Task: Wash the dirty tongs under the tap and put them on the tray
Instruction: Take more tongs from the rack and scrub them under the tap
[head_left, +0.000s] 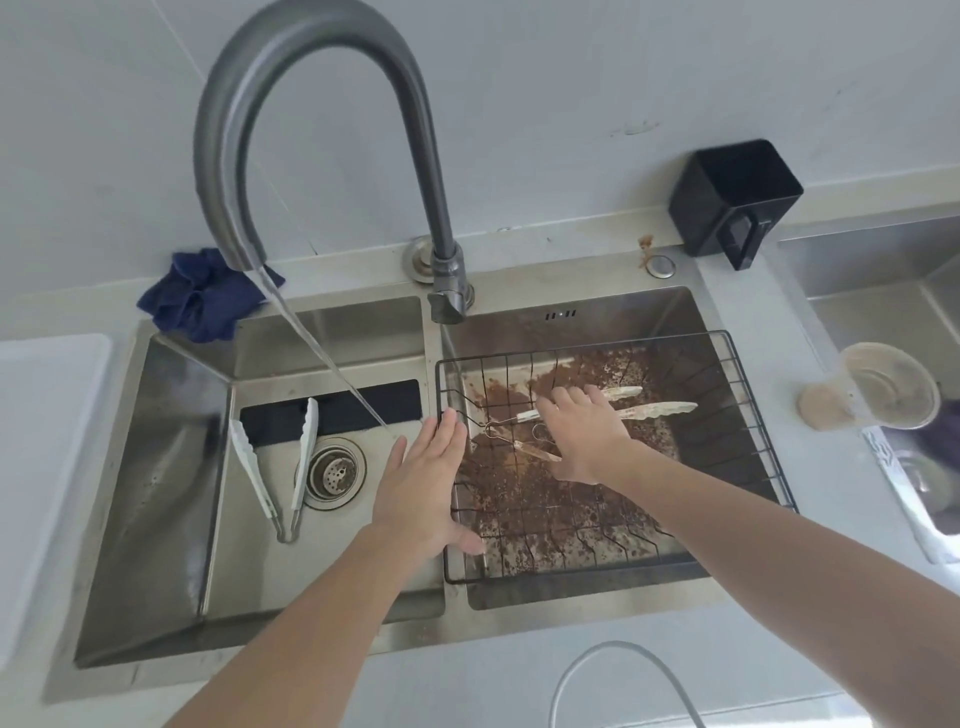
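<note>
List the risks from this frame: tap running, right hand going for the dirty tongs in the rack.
1. The dirty tongs lie in the wire rack over brown grime; lifting them could snag the wires or drip muck.
2. The right hand covers their middle, so the grip may slip.
3. The water stream lands in the left basin beside the white tongs; rinsing may splash them.

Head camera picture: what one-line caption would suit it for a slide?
Right hand reaches onto dirty tongs in the wire basket; tap runs into the left sink, where white tongs lie.
</note>
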